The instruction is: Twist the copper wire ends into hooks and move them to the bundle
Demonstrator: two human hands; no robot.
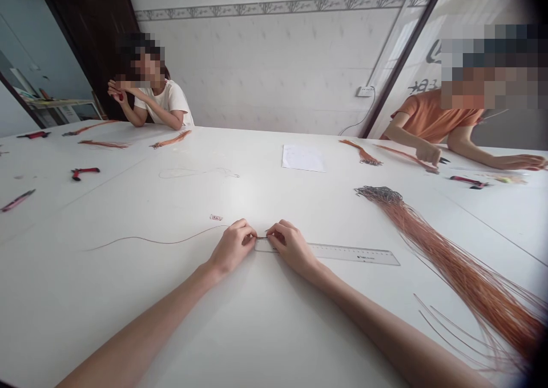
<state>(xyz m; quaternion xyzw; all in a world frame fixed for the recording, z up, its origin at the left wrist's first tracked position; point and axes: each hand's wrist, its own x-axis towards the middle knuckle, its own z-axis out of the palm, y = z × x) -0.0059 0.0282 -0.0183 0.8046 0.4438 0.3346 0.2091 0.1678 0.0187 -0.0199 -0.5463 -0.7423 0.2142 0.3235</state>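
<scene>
A thin reddish cord (141, 238) runs in a wave across the white table from the left to my left hand (233, 246), whose thumb and fingers pinch it. Close by on the right, my right hand (291, 245) pinches the cord's dark end at the upper edge of a clear ruler (359, 254). A short stretch of cord shows between the two hands, over the ruler's left end. The ruler lies flat, partly under my right hand. A small printed label (216, 218) rests just beyond my left hand.
A large bundle of brown cords (432, 245) lies at the right. White paper (303, 158) is farther back. Red-handled pliers (84, 173) and a pink pen-like tool (17, 200) lie at the left. Two people sit across the table (171, 319), near smaller cord bundles.
</scene>
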